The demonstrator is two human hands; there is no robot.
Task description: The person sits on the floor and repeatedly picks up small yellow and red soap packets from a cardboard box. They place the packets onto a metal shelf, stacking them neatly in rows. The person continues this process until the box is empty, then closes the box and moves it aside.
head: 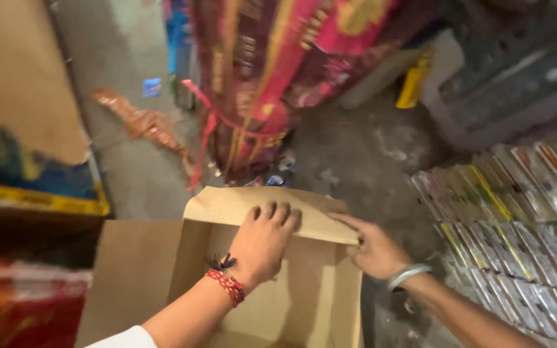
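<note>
With your left hand point(262, 241) flat on the far flap point(262, 209) of the open cardboard box point(311, 296) on the floor before you, pinch its corner with your right hand point(372, 248) and fold evenly.

Open brown cardboard box point(304, 303) on the floor, far flap point(227, 205) folded inward.

Left hand point(264, 241): bare, no rings showing, fingers blurred by motion.
Left wrist: there's a red woven thread band point(225, 286), knotted, with a dark frayed tuft sticking out at 12 o'clock.
Left sleeve point(124, 339): white cloth, just a corner in view, at 7 o'clock from the band.
Right hand point(374, 248): bare.
Right wrist: one plain silver metal bangle point(407, 276), smooth and shiny.
</note>
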